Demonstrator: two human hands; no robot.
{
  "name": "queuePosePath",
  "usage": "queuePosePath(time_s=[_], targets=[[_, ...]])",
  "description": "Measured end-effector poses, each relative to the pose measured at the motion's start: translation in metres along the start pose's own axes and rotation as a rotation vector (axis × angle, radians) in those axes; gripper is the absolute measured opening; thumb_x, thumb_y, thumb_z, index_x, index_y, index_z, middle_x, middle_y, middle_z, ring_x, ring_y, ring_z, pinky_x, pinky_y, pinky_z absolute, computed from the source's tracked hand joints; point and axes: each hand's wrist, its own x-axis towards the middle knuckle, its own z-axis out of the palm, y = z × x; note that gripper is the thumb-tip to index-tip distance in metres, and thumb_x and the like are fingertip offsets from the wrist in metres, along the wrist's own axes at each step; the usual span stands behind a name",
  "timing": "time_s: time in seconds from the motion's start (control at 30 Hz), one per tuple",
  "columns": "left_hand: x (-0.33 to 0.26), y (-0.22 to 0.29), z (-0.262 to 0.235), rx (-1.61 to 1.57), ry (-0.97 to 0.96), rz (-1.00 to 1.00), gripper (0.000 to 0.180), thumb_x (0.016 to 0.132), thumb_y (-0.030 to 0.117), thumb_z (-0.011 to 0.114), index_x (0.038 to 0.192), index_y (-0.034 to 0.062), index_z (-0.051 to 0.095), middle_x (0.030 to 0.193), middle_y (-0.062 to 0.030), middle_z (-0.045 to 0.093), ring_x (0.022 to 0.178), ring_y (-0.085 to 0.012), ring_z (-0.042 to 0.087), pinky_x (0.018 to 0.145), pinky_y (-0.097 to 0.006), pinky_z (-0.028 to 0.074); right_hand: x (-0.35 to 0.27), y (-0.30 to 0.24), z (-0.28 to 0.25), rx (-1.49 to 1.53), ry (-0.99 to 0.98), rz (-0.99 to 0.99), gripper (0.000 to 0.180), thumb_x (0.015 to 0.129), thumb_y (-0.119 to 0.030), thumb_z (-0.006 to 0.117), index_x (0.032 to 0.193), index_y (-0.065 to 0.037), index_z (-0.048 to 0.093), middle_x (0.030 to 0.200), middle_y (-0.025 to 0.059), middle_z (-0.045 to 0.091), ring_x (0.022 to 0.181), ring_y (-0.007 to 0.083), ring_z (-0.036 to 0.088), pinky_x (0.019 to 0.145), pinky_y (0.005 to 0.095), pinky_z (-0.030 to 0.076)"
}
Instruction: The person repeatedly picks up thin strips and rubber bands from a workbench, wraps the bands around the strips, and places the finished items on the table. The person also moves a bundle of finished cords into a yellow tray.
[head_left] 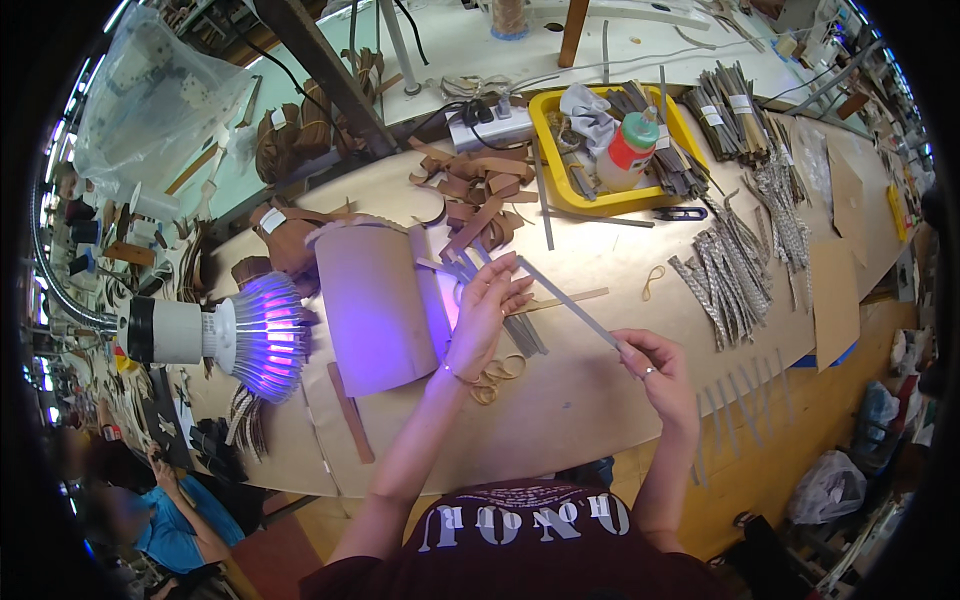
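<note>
A narrow grey strip (568,302) is stretched at a slant between my two hands above the table. My left hand (485,312) pinches its upper end near the fingertips. The lower end sits between the thumb and fingers of my right hand (658,375), nearer the front. Under and beside my left hand lie more grey strips (527,338) and a thin tan strip (570,299). Left of that hand rests a curved brown sheet (375,310), lit violet along its right side. Several rubber bands (497,378) lie just right of my left wrist.
A lamp (265,335) glows violet at left. Brown strips (490,205) are heaped behind my hands. A yellow tray (545,150) holds a red bottle with a green top (628,155). Patterned strips (720,285) lie right; grey strips (745,405) hang off the table edge. A person (190,525) sits lower left.
</note>
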Motion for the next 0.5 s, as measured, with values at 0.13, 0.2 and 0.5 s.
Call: queuePosePath(time_s=[0.13,0.2,0.5], targets=[[-0.031,0.023,0.011,-0.049,-0.11,0.092,0.032,0.103,0.012,0.044,0.13,-0.0026,0.053,0.126,-0.0132,0.061,0.105,-0.0196,0.063,0.087,-0.033,0.053,-0.011,-0.007,-0.003,0.006,-0.032,-0.019,0.021,0.096,-0.009,0.06,0.112,0.002,0.068,0.089,-0.0013,0.065,0.079,0.0047,0.054,0.071,0.0202,0.043],[-0.047,0.032,0.016,0.033,-0.043,0.141,0.03,0.103,0.012,0.048,0.128,-0.0025,0.056,0.123,-0.0141,0.063,0.099,-0.0186,0.065,0.085,-0.031,0.054,-0.014,-0.012,-0.001,0.013,-0.063,-0.024,0.021,0.096,-0.009,0.06,0.112,0.001,0.068,0.087,-0.0021,0.064,0.079,0.0046,0.053,0.071,0.0206,0.043],[-0.092,0.051,0.01,0.732,0.218,0.862,0.028,0.082,-0.003,0.071,0.111,0.001,0.07,0.101,-0.0107,0.072,0.084,-0.0177,0.068,0.079,-0.031,0.053,-0.017,-0.041,0.057,-0.573,0.253,-0.479,0.016,0.089,-0.006,0.066,0.105,-0.001,0.069,0.092,0.0064,0.061,0.078,0.0144,0.057,0.07,0.0256,0.046]])
